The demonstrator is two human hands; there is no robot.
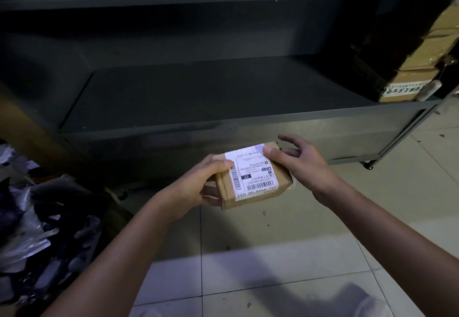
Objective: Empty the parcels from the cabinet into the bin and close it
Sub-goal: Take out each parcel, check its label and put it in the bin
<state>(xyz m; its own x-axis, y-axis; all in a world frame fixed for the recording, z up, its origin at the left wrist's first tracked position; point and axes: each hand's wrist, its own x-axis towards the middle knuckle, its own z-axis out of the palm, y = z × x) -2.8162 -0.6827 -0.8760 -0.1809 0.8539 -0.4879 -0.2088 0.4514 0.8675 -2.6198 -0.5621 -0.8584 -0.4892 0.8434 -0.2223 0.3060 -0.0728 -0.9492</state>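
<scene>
Forearms enter from six o'clock: left hand (198, 185) grips the box (250, 175) at its near end, right hand (300, 165) pinches its far corner, dead centre below the cabinet (198, 93), so best swing it low toward the bagged parcels (32, 229) at eight o'clock, releasing gently.

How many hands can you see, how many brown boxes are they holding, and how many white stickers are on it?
Hands: 2 (left hand, right hand)
Held brown box: 1
Its white sticker: 1
Total: 4
</scene>
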